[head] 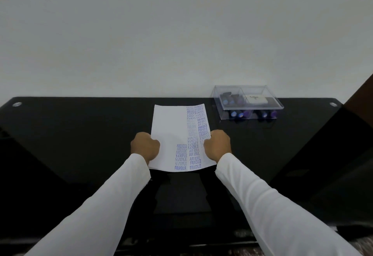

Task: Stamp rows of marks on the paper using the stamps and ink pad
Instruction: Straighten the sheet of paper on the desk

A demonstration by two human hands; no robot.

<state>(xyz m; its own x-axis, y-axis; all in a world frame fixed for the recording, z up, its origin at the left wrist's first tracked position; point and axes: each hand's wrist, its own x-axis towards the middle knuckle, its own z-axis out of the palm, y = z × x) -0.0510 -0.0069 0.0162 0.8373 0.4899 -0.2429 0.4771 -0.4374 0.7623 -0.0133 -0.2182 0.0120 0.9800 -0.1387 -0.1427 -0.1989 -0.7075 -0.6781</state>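
On the black table (80, 134) both my hands, left (145, 146) and right (218, 144), grip the paper (171, 122), its long axis pointing away from me; the stamps (238, 113) lie far right, nearer my right hand.

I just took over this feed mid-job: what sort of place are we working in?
Probably a desk at home or in an office: a glossy black table against a plain white wall, both hands holding a stamped paper, and a clear box of stamps.
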